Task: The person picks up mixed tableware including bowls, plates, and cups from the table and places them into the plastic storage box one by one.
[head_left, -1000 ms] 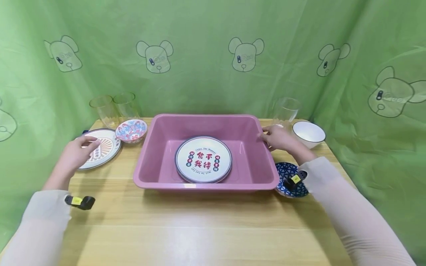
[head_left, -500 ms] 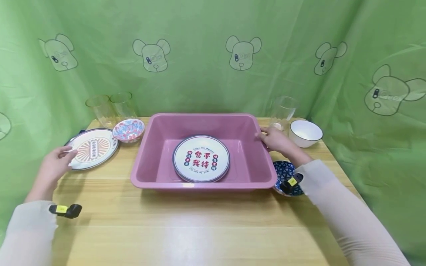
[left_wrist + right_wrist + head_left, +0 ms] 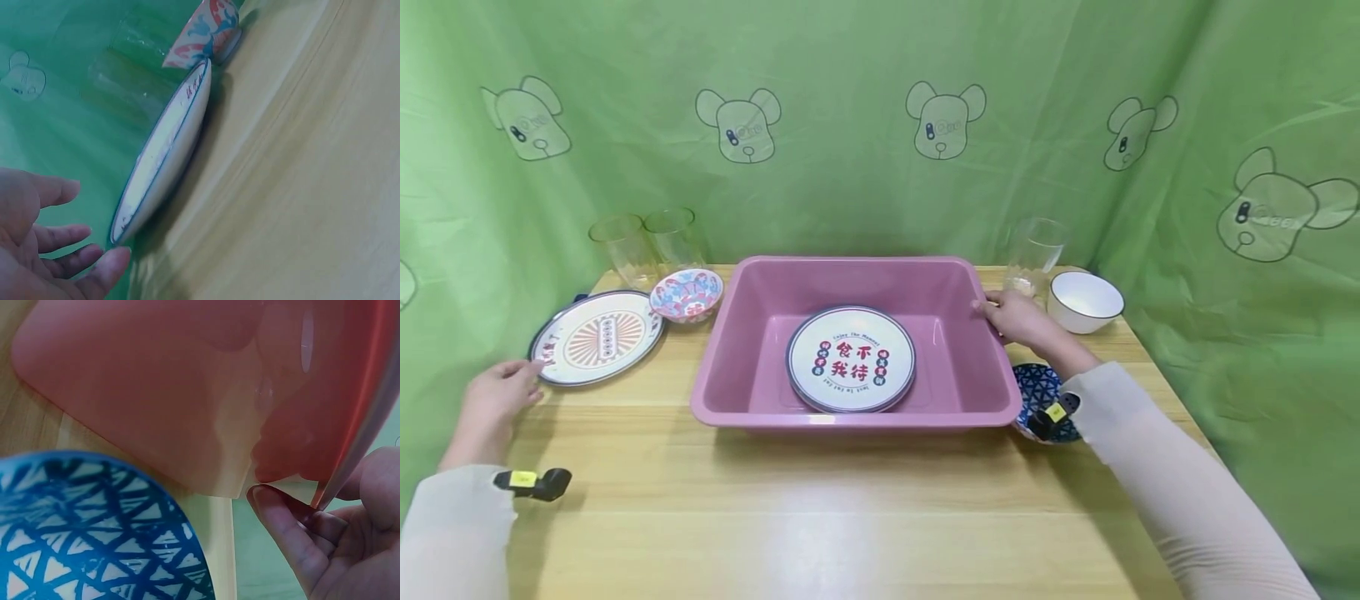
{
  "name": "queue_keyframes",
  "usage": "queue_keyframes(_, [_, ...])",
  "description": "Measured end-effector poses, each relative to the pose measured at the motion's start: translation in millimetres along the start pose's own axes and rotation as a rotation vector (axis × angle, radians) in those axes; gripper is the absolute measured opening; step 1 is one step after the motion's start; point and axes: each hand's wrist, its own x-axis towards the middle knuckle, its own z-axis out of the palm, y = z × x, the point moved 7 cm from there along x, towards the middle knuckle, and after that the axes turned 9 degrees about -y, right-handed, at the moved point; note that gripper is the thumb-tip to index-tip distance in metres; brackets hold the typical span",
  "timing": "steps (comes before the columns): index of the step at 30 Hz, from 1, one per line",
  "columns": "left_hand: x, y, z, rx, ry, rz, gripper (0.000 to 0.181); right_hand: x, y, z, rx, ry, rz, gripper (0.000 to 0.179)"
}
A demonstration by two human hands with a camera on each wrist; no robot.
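My left hand [image 3: 493,400] is at the left edge of a large white plate [image 3: 602,337] with a sunburst print. In the left wrist view the thumb and fingers [image 3: 112,265] are spread apart, with the tips close by the rim of the plate [image 3: 162,156]. My right hand [image 3: 1018,321] grips the right rim of a pink plastic basin [image 3: 865,419], thumb over the inner side. In the right wrist view the rim of the basin [image 3: 156,394] sits between the thumb and fingers of that hand [image 3: 350,537]. Round white plates with red lettering [image 3: 852,358] lie stacked inside the basin.
A patterned pink bowl [image 3: 687,296] touches the left plate's far side, with two yellowish glasses [image 3: 625,250] behind. To the right are a clear glass [image 3: 1036,250], a white bowl [image 3: 1086,302] and a blue triangle-patterned bowl [image 3: 1036,387]. A green curtain [image 3: 850,183] surrounds the wooden table [image 3: 820,508].
My left hand has moved left and toward me, from over the plate to its left edge. The right hand stays on the basin rim. The head view has shifted slightly.
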Motion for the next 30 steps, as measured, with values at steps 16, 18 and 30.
queue_keyframes(16, [13.5, -21.3, 14.9, -0.689, -0.147, -0.022, 0.019, -1.6, 1, 1, 0.014, -0.012, 0.012, 0.051])
queue_keyframes(18, [15.4, -21.6, 16.2, -0.713, -0.134, -0.041, 0.009, -1.6, 2, 1, 0.013, -0.015, 0.014, 0.05])
queue_keyframes(30, [24.2, -26.7, 16.0, -0.571, -0.043, -0.137, 0.018, -2.1, -1, 1, -0.002, -0.024, 0.01, 0.049])
